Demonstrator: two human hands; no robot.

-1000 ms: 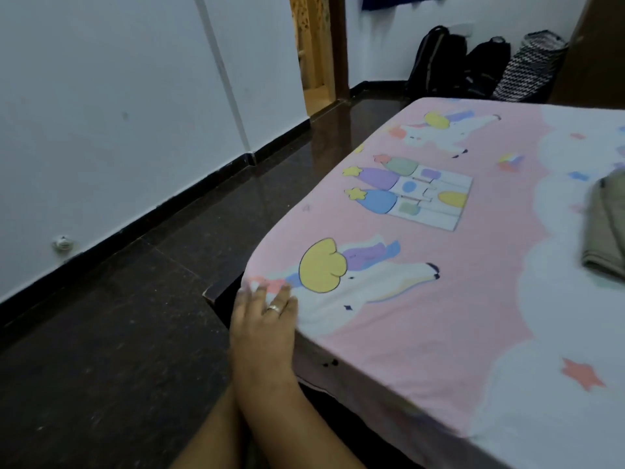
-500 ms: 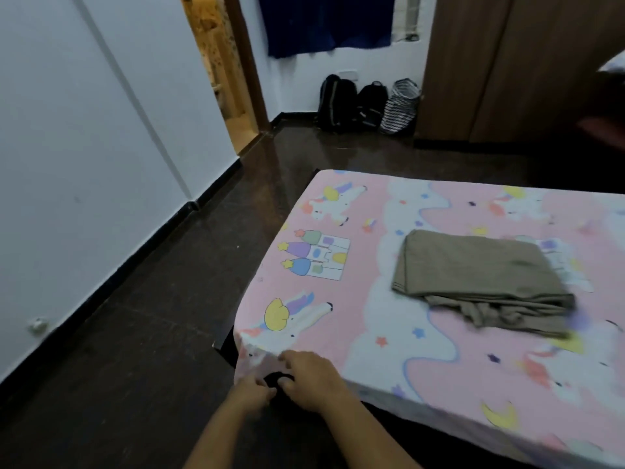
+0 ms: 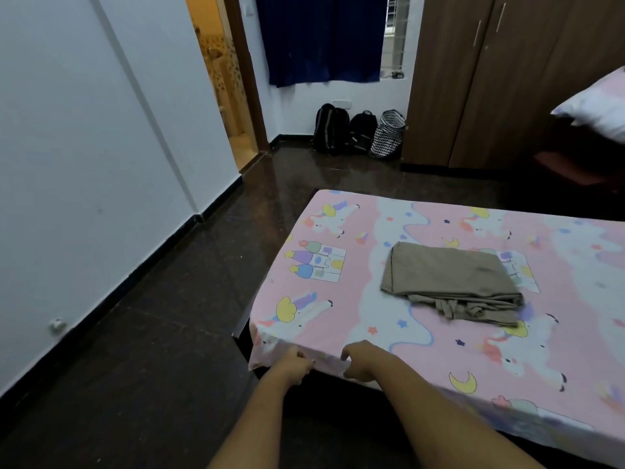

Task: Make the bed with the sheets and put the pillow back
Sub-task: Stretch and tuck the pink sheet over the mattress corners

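Left hand (image 3: 298,363) pinched the hanging hem of the pink sheet (image 3: 422,336), just beside the near corner of the bed (image 3: 241,329), fingers curled round the cloth. Right hand (image 3: 360,362) sat close beside it, fingers hooked down over the same hem and grasping it. The sheet already lay flat across the top, but this corner hung loose over the side. So the step in hand looked like fitting the corner. The next move probably called for both hands to draw the hem down and tuck it under evenly, without dragging the far side askew.

Further right, a folded brown cloth (image 3: 449,277) rested on the middle of the sheet, not yet spread. The pillow (image 3: 597,110) was well apart from the bed, at the far right edge, on something dark that I could not make out. It had yet to be put back.
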